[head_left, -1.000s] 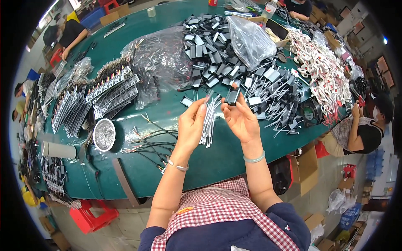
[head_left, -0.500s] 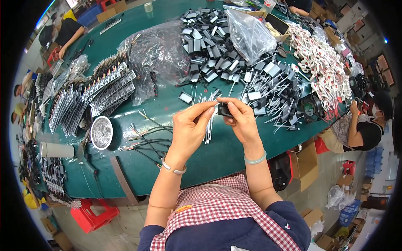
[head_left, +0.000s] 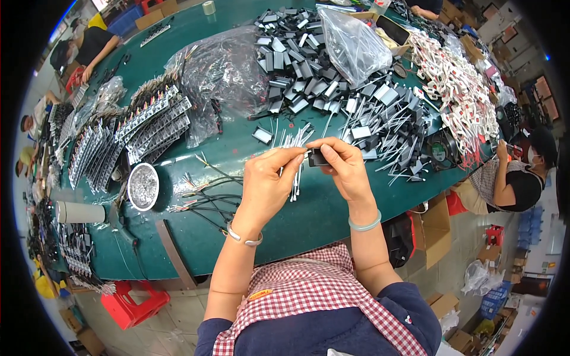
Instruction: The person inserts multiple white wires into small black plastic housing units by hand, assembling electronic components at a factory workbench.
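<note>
- A worker in a checked apron point(head_left: 303, 288) brings both hands together above a green worktop point(head_left: 297, 234).
- The right hand point(head_left: 349, 171) has its grip closed around a dark casing point(head_left: 319, 158), thumb over its near face.
- The left hand point(head_left: 264, 178) meets the casing's left end, its grip pinched together at the fingertips; whatever lies between them is too small to make out.
- The casing is raised over the worktop, in front of a spread of white strips point(head_left: 293, 139).
- Beyond the hands, loose casings point(head_left: 297, 68) form a heap, a clear bag point(head_left: 353, 50) lying across it.
- At far right lie white parts point(head_left: 451, 89) with red wires point(head_left: 472, 155).
- To the left, black cables point(head_left: 214, 200) with bared ends lie near a white bowl point(head_left: 144, 209); stacked boards point(head_left: 159, 121) sit beyond.
- At right, a masked co-worker point(head_left: 513, 185) sits by the worktop's edge.
</note>
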`<state>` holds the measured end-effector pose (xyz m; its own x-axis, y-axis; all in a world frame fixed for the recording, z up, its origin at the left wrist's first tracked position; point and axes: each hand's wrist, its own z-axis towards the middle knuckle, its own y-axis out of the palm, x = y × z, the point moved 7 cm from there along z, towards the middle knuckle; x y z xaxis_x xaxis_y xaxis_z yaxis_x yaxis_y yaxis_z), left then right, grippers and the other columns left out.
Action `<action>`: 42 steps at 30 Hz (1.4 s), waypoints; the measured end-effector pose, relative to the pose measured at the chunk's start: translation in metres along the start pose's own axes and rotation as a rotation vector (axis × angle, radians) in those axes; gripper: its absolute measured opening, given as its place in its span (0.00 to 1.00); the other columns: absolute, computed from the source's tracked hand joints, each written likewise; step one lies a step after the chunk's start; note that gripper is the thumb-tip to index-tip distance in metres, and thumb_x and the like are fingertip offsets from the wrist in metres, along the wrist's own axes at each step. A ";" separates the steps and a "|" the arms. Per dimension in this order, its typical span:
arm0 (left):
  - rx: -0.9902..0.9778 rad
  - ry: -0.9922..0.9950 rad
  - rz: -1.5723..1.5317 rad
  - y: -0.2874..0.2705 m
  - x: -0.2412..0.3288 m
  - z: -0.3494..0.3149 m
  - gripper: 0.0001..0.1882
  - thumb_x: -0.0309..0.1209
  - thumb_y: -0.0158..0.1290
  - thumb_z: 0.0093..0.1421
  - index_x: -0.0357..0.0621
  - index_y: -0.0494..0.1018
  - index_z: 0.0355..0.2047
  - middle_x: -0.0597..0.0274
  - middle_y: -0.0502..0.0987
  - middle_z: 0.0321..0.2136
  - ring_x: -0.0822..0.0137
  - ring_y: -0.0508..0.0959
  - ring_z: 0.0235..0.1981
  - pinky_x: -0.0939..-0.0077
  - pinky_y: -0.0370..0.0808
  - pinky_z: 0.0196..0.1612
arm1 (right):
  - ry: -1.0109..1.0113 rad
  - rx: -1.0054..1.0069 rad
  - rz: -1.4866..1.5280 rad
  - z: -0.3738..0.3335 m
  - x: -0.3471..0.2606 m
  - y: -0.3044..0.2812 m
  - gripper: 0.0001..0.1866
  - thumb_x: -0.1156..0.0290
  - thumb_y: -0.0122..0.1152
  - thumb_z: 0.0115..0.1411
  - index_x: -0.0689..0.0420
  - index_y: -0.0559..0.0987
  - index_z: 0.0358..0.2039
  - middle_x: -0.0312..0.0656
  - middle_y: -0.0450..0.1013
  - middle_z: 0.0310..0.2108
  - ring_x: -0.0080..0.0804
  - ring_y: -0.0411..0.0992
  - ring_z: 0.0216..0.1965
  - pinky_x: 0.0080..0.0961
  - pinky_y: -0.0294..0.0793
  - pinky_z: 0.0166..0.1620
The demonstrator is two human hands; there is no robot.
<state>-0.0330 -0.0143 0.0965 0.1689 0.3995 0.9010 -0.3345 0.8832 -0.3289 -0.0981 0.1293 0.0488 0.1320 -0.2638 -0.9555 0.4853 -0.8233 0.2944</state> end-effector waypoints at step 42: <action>-0.290 -0.505 -0.361 0.054 -0.084 -0.012 0.11 0.30 0.61 0.56 0.34 0.74 0.33 0.62 0.78 0.22 0.77 0.74 0.22 0.80 0.69 0.25 | -0.571 0.611 -0.381 -0.029 -0.058 -0.067 0.01 0.77 0.49 0.65 0.61 0.68 0.36 0.44 0.74 0.39 0.21 0.74 0.31 0.15 0.71 0.34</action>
<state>-0.0542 0.0030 -0.0006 -0.2536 -0.0334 0.9667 -0.0648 0.9977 0.0175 -0.1136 0.2142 0.0842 -0.4688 0.0057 -0.8833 -0.1546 -0.9851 0.0756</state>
